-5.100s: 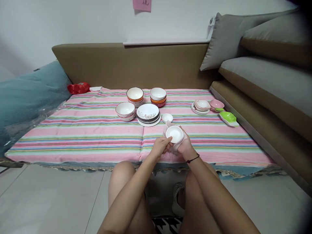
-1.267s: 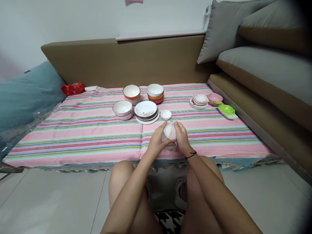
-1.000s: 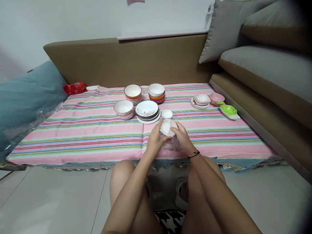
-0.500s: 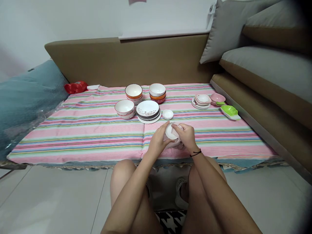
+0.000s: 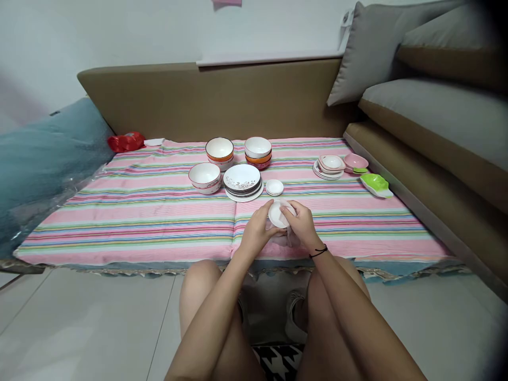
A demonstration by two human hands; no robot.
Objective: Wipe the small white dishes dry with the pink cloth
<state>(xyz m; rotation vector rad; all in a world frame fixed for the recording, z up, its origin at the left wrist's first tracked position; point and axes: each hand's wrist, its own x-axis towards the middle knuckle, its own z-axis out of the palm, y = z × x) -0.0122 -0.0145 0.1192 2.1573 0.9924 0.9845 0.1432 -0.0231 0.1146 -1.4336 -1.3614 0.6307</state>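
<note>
Between my hands is a small white dish, held tilted above the striped cloth. My left hand grips its left rim, thumb low and fingers behind. My right hand is closed on a thin, pale cloth or tissue, pressing it against the dish's right side with the thumb on the inner face. Part of that pale material hangs below the dish. Just beyond my hands sits a short stack of small white dishes. Left of it is a stack of plates with a floral pattern.
Stacked bowls, more bowls and a red-rimmed pair stand behind and left. At right are small plates, a pink bowl and a green leaf-shaped dish. A red bundle lies far left; cushions rise at right.
My right thumb has shifted slightly across the white dish with the pale material. Both hands still hold the dish in nearly the same spot; the view has tilted a little.
</note>
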